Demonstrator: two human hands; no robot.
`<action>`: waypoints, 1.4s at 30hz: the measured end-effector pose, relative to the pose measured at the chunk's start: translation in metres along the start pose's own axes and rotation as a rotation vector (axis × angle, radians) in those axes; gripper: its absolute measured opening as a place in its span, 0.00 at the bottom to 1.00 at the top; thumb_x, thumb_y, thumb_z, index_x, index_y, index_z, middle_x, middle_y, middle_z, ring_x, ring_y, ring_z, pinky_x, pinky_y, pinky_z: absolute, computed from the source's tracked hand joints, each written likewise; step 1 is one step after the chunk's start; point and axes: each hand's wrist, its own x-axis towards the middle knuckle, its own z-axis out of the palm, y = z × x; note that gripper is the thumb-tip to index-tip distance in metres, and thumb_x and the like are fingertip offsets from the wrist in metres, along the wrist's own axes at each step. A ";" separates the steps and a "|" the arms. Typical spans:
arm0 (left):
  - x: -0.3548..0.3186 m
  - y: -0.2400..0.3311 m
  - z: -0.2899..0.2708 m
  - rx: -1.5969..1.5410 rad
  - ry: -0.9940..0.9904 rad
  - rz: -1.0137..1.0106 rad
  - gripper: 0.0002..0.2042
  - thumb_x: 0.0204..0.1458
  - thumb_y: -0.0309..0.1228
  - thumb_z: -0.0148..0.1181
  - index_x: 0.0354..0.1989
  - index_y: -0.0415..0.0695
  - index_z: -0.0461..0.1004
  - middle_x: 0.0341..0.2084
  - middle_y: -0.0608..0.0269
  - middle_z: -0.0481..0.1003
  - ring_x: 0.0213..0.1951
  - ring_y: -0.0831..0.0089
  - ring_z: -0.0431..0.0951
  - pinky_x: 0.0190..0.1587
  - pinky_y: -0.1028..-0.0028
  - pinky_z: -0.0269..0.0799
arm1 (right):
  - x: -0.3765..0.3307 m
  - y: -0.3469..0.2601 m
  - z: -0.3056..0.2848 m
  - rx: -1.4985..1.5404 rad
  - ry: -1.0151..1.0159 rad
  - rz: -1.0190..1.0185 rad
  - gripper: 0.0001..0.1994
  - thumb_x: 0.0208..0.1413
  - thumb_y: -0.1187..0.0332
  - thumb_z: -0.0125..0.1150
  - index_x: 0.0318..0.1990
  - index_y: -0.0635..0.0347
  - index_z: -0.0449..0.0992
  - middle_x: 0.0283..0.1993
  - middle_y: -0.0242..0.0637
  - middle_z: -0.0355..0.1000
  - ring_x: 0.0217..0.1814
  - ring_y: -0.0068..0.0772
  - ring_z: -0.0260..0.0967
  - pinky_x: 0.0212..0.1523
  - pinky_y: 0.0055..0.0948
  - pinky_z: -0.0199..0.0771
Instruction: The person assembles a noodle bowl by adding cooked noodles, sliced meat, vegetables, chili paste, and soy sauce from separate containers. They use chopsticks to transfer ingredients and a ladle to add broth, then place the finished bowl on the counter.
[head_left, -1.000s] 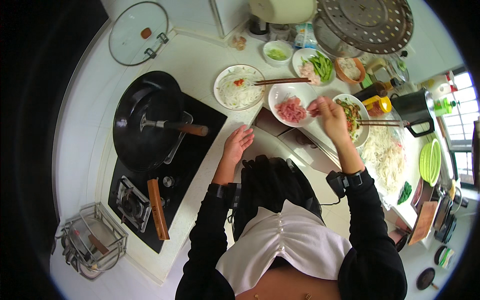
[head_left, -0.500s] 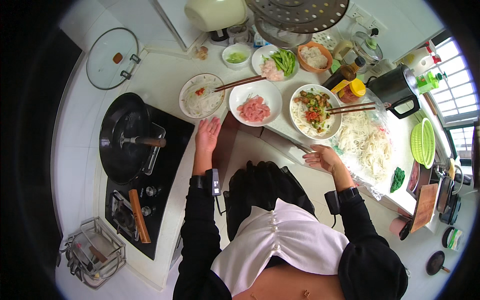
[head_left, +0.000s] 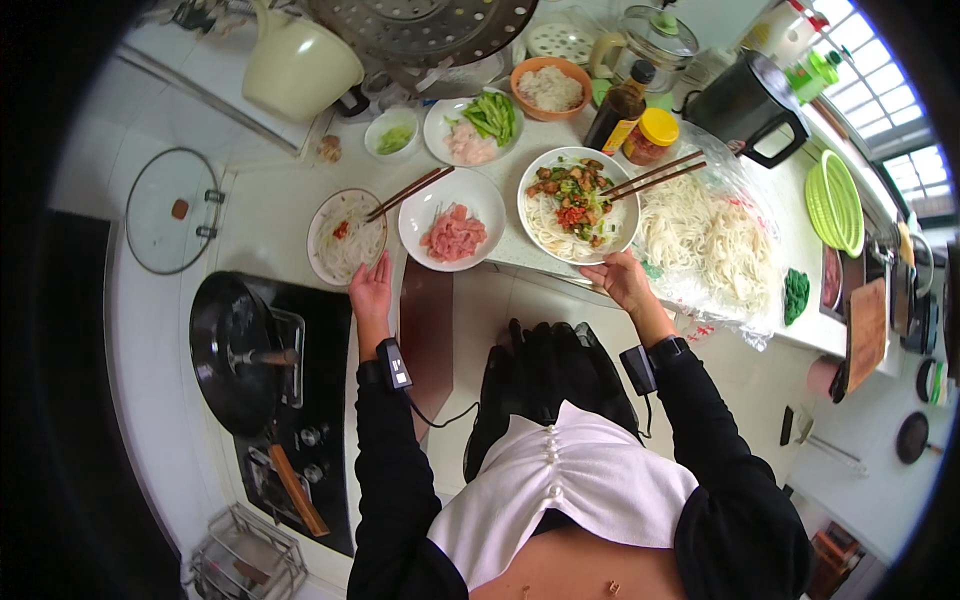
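My left hand (head_left: 371, 290) is palm up with fingers apart, its fingertips beside the near rim of a small bowl (head_left: 325, 262) of white noodles with a dab of red topping. Brown chopsticks (head_left: 410, 194) rest across that bowl's right edge. My right hand (head_left: 622, 281), fingers stretched out, meets the near edge of a larger white bowl (head_left: 528, 222); whether it touches is hard to tell. Noodles in it are covered with meat, greens and chopped red chilli (head_left: 572, 216). A second pair of chopsticks (head_left: 655, 176) leans on its right rim. Between the two bowls stands a white plate of sliced raw meat (head_left: 453, 234).
Behind are a plate of greens and pale meat (head_left: 470, 142), an orange bowl (head_left: 548, 92), a dark sauce bottle (head_left: 615, 110) and a yellow-lidded jar (head_left: 652, 138). Loose noodles (head_left: 705, 232) lie on plastic to the right, near a black kettle (head_left: 750, 108). A wok (head_left: 235, 350) sits on the left hob.
The view has swung, shifting the counter leftward in the picture. Both hands have moved forward, the left up to the small noodle bowl and the right up to the topped bowl.
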 end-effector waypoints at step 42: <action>-0.238 -0.358 0.138 0.773 -0.319 -0.410 0.21 0.40 0.21 0.45 0.47 0.36 0.61 0.42 0.53 0.69 0.41 0.60 0.72 0.45 0.62 0.69 | -0.333 -0.128 -0.251 0.008 0.514 -0.464 0.24 0.34 0.76 0.42 0.47 0.68 0.59 0.40 0.46 0.68 0.37 0.44 0.71 0.37 0.46 0.74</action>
